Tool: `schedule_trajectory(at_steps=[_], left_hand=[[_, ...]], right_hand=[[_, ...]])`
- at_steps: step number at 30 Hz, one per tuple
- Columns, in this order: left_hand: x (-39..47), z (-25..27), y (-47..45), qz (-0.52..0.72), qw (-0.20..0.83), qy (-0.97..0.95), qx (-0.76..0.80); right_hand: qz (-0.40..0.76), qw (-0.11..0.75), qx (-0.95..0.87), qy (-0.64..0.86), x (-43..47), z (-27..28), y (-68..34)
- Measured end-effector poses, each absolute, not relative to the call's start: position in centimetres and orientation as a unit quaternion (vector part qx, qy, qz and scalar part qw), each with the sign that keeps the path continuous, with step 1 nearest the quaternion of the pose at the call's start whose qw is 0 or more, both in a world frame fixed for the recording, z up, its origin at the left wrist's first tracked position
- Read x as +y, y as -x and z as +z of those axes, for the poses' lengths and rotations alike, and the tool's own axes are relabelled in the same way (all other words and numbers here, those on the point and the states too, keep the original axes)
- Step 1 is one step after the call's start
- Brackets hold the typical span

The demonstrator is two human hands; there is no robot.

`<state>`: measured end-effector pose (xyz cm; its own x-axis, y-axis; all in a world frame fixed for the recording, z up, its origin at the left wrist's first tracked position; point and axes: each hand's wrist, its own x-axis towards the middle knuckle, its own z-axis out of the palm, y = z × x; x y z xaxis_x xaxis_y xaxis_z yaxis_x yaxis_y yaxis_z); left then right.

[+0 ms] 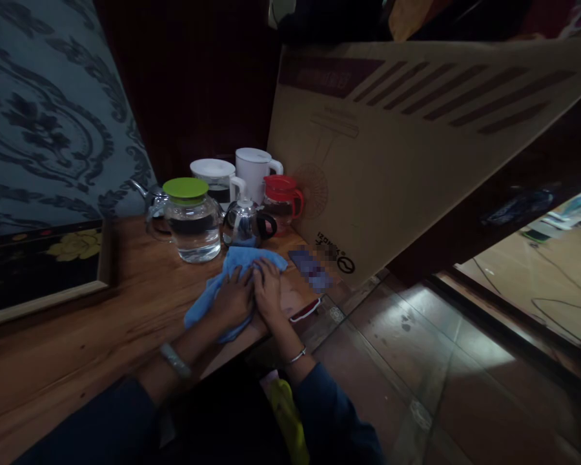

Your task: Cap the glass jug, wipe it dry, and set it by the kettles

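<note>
A blue cloth (230,271) lies on the wooden tabletop (101,323) near its right end. My left hand (233,298) presses flat on the cloth's middle. My right hand (268,290) rests beside it, fingers on the cloth's right edge, the two hands touching. Both wrists wear bangles. Just beyond the cloth stands a small steel kettle (246,223) with a black handle.
Behind the cloth stand a green-lidded glass jug (191,219), a red-lidded glass jug (281,201), a white electric kettle (252,171) and a white-lidded pot (215,175). A large cardboard box (416,148) leans at the right. A framed panel (39,265) lies left. Tiled floor (416,361) lies below right.
</note>
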<state>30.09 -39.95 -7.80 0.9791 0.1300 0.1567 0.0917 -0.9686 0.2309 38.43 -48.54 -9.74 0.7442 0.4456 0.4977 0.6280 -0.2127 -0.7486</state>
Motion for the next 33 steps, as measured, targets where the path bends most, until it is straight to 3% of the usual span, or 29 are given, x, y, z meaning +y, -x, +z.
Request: schedule_trajectory(at_steps=[7,13,18,23,33], left_hand=[[-40.2,-7.5,-23.0,0.047,0.066,-0.993,0.081],[-37.9,-8.5,-14.1,0.087,0.046,-0.986,0.134],[-35.4,-9.1,-6.9,0.13,0.028,-0.967,0.218],[-38.0,-7.4,-2.3,0.077,0.045,-0.941,0.327],[-36.0,-6.6,1.8,0.088,0.061,-0.887,0.449]], right_hand=[[-0.12,0.531,-0.362,0.756,-48.7,-9.4,-38.5],[-0.103,0.514,-0.367,0.768,-48.6,-9.8,-38.1],[-0.094,0.504,-0.376,0.772,-48.8,-10.2,-38.5],[-0.089,0.515,-0.353,0.776,-49.7,-11.4,-38.4],[-0.104,0.407,-0.387,0.821,-50.0,-13.5,-38.8]])
